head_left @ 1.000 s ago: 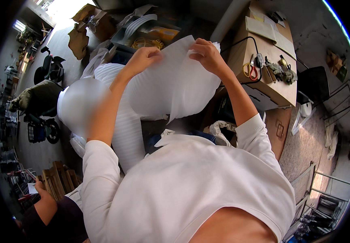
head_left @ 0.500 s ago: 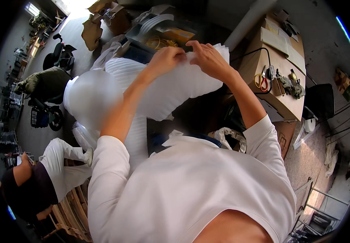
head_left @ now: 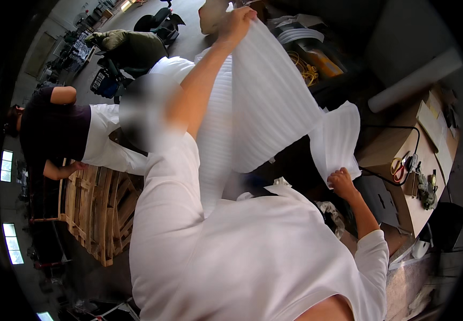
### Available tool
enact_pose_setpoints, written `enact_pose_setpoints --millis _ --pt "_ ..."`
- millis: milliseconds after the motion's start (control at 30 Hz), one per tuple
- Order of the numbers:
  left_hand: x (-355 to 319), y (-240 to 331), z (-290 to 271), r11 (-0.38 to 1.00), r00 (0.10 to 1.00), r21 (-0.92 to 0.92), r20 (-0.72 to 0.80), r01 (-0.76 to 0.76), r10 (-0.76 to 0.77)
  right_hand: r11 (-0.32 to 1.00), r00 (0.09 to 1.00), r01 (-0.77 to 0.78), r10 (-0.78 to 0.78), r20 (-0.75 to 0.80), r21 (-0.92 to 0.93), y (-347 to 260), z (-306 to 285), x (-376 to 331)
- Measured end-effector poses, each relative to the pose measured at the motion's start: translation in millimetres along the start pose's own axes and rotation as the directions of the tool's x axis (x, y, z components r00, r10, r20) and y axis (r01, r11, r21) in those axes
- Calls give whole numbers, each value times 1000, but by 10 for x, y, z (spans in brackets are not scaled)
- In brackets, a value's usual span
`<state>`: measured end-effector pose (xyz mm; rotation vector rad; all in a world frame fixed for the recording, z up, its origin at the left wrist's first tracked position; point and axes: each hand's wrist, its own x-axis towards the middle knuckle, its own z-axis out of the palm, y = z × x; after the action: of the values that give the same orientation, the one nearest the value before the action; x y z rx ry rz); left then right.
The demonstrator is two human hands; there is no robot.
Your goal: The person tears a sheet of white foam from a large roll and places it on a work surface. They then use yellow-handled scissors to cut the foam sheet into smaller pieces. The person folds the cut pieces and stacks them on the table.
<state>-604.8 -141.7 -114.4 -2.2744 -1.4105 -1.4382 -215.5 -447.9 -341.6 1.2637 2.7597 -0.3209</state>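
Observation:
A large white ribbed foam sheet [head_left: 271, 101] hangs spread out in front of me. High up at its far corner, my left hand [head_left: 236, 24] is closed on the edge, with the arm stretched forward. Lower and to the right, my right hand [head_left: 343, 183] grips the bottom end of a narrower white foam strip [head_left: 334, 131]. The strip meets the large sheet near its right corner; whether they are joined there I cannot tell. More ribbed white foam [head_left: 215, 128] lies to the left, partly behind my left arm. A blurred patch hides what is beside that arm.
At the right stands a wooden desk [head_left: 389, 152] with scissors [head_left: 399, 168] and a black bent frame. A white roll [head_left: 416, 80] leans behind it. Yellow cord [head_left: 303, 69] lies in a bin ahead. On the left are wooden pallets [head_left: 100, 208], a person [head_left: 54, 128] and a covered scooter [head_left: 135, 48].
My hands were close together at the foam's far edge. The left has moved up and away, the right down toward me, spreading the foam between them. My view has turned left.

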Motion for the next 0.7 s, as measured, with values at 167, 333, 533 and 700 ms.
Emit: enact_pose_setpoints --millis 167,333,533,700 --pt "109 -580 -1499 904 995 416 -38 101 -94 913 601 -381 364 712 -145 675 1480 -1461" --pt "-142 -63 -748 985 991 170 136 -11 -12 861 869 -494 485 100 121 683 -13 -556" --pt "-815 1291 200 975 943 -206 303 -78 139 980 817 3 113 -565 200 -121 -2042 873" --pt "-941 1744 162 926 954 -377 268 -24 134 955 775 132 66 -629 264 -364 -2296 1232"
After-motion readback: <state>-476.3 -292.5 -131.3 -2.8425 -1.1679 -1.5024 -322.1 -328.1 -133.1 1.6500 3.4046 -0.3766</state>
